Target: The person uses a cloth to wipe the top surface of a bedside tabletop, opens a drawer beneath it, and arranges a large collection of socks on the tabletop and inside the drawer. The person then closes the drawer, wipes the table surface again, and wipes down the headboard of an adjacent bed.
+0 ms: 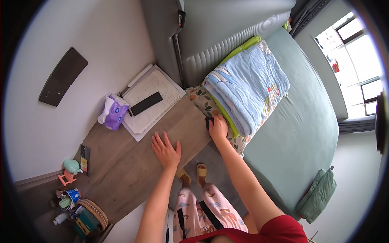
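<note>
My left hand [166,153] lies flat on the brown wooden desk [133,170], its fingers spread and nothing under it that I can make out. At the desk's right edge, beside the bed, my right hand [218,128] has its fingers curled round a small black object [209,121]; its kind is partly hidden by the fingers. Just right of that hand is a folded light-blue quilt [251,81] with cartoon prints, on a bright green layer. Beyond my left hand a black phone [146,104] rests on an open spiral notebook [162,87] with handwriting.
A purple tissue pack [114,113] sits left of the notebook. At the desk's left end are a second phone [84,158], a mint-green round item [71,166] and a woven basket [95,210]. The bed [300,121] fills the right, with a green pillow [318,196].
</note>
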`<state>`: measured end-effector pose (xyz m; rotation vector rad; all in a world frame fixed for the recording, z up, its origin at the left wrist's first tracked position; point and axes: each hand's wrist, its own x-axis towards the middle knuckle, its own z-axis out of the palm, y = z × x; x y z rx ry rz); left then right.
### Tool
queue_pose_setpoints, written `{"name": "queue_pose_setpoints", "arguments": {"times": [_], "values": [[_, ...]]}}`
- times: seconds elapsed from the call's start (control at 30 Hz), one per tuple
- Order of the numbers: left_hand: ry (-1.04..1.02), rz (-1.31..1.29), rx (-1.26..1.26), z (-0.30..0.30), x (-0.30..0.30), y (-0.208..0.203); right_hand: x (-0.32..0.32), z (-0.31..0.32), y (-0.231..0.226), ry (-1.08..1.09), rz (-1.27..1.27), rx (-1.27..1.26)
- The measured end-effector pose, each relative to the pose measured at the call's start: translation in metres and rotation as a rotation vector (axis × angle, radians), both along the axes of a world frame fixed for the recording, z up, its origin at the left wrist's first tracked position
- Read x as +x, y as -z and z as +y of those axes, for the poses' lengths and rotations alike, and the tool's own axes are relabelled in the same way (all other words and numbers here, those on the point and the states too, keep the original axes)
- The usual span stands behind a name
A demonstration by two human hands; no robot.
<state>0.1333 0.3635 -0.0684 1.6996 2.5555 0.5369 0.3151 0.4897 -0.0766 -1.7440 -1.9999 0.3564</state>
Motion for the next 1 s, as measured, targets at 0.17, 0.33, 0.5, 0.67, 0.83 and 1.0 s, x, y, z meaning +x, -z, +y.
{"name": "queue_pose_setpoints", "arguments": {"times": [0.17, 0.33, 0.5, 0.67, 0.83, 1.0], "values": [[-0.018, 0.03, 0.001, -0.003, -0.012, 0.001, 0.01, -0.043, -0.002, 0.03, 0.044, 0.035], [-0.02, 0.026, -0.007, -0.001, -0.002, 0.003, 0.013, -0.025, -0.004, 0.07, 0.108, -0.007], [-0.023, 0.032, -0.012, -0.002, -0.005, 0.004, 0.017, -0.023, -0.001, 0.059, 0.155, -0.009], [-0.033, 0.029, -0.02, -0.004, -0.005, 0.005, 0.024, -0.028, 0.008, 0.113, 0.236, -0.115], [-0.013, 0.034, 0.016, 0.0, 0.001, 0.005, 0.004, 0.013, 0.008, 0.06, 0.219, -0.087], [-0.022, 0.012, 0.008, -0.004, -0.005, 0.006, -0.003, -0.007, -0.034, 0.138, 1.273, -0.548]]}}
